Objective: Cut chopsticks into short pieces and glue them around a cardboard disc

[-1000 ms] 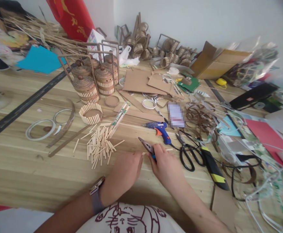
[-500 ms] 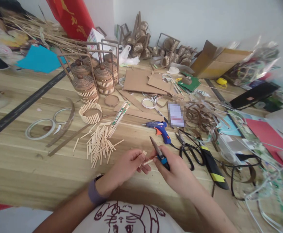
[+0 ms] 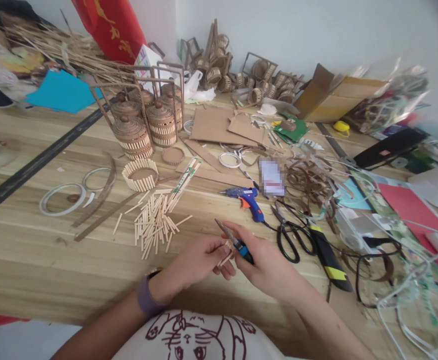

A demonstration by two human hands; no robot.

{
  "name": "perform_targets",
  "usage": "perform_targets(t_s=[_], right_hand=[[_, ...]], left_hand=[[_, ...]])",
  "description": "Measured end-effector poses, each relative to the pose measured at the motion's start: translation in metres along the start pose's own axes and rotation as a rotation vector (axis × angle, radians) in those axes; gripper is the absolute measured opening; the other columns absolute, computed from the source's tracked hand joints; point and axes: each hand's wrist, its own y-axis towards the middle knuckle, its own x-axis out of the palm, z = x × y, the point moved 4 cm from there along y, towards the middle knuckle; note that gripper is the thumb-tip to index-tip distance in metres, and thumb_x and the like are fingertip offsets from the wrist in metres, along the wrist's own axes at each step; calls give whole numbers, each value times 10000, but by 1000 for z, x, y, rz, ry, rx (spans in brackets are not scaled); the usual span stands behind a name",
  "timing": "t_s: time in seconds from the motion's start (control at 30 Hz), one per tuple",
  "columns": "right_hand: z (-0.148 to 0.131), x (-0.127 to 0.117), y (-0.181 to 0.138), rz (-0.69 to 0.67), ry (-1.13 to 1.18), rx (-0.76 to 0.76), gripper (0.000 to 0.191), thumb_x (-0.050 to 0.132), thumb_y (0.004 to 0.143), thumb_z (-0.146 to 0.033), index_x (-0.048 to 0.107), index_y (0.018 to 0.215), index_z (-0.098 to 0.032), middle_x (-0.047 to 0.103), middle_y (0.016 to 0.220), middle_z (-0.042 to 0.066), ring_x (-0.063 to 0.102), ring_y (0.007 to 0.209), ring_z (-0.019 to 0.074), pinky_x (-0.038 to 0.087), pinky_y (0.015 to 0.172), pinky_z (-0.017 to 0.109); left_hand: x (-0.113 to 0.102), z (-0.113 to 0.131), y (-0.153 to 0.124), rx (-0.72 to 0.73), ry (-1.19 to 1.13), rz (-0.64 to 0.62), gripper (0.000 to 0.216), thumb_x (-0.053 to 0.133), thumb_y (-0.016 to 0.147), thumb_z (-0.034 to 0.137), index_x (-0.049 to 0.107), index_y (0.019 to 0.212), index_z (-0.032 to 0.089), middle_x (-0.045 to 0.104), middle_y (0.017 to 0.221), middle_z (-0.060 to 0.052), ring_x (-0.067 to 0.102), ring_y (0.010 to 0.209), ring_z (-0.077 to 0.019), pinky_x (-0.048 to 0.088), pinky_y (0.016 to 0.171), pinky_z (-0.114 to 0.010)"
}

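My left hand [image 3: 207, 255] is closed, pinching a few short wooden sticks [image 3: 226, 259] between thumb and fingers. My right hand [image 3: 260, 257] is wrapped round a pointed metal tool with a blue-and-black handle [image 3: 243, 250]; its exact kind is unclear. The tool's tip points up and to the left, and the fingertips of both hands meet near the sticks. To the left of my hands lies a loose pile of cut wooden sticks [image 3: 157, 222]. Behind that pile stands a round basket ringed with upright sticks [image 3: 141, 176].
A blue glue gun [image 3: 247, 197], black-handled scissors [image 3: 288, 235] and a black-and-yellow utility knife [image 3: 329, 260] lie to the right. Lidded stick baskets with tall handles [image 3: 132, 135] stand at back left. Rolls of tape [image 3: 62, 200], cardboard [image 3: 211, 125] and tangled brown strips [image 3: 305, 177] lie around.
My right hand has moved left and slightly down with the tool, closer to my left hand. The sticks have come together at the fingertips. The things on the table have stayed put.
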Motion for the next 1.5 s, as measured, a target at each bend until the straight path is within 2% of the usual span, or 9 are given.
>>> perform_targets(t_s=[0.43,0.6,0.73,0.83,0.97,1.13,1.27,1.43,1.5], right_hand=[[-3,0,1,-53,18,-32,500,451,877,-107,420,1371,-177,702,1132,98,670,1018,200,524,873,351],[0,-1,-1,-25,2,-94,489,476,855,-97,470,1330,-211,645,1243,97,619,1129,212,500,954,384],[0,-4,-5,190,-89,-174,441,481,896,-178,450,1333,-226,512,1377,135,477,1301,241,443,1043,441],[-3,1,-8,313,-164,-149,515,582,874,-269,407,1357,-246,419,1422,160,398,1356,283,437,1048,483],[-3,16,-7,319,-227,-71,672,699,784,-270,371,1371,-267,381,1393,176,475,1282,345,481,985,542],[1,23,-4,366,-301,-58,683,719,766,-250,387,1362,-215,389,1357,200,554,1179,345,544,901,511],[4,24,-2,361,-297,-35,659,697,772,-229,397,1359,-223,393,1359,192,607,1078,314,573,832,482],[7,19,0,390,-119,11,663,724,748,-289,415,1332,-233,465,1271,154,569,1112,294,534,875,467],[12,14,-1,373,49,101,678,752,715,-405,441,1288,-218,558,1093,105,605,977,260,540,811,427]], left_hand=[[1,-2,-2,-43,-34,-91,507,531,793,680,551,749,175,675,657,-38,626,561,-150,467,591,-271],[3,0,-4,-102,-80,-150,472,624,739,630,567,692,163,667,660,-32,615,571,-139,459,605,-265],[-1,1,-3,-82,-165,-13,443,625,759,601,584,714,162,655,662,-16,613,603,-138,455,629,-260],[-6,-3,1,-70,-283,120,376,664,758,531,611,772,159,658,714,-14,611,647,-136,447,639,-249],[-6,-10,5,-64,-410,188,288,694,743,434,630,790,157,649,739,-25,599,666,-152,453,639,-264],[-3,-11,5,-40,-463,180,222,712,730,354,637,796,155,633,739,-15,596,697,-148,455,677,-262],[-3,-10,5,-8,-452,199,276,725,728,402,632,778,147,634,723,-15,604,699,-153,463,686,-270],[-6,-6,1,32,-407,265,370,715,729,501,619,771,146,657,739,-35,624,735,-186,473,707,-300],[-13,-1,-2,80,-389,374,381,690,756,527,623,818,157,679,789,-42,634,792,-199,480,745,-314]])
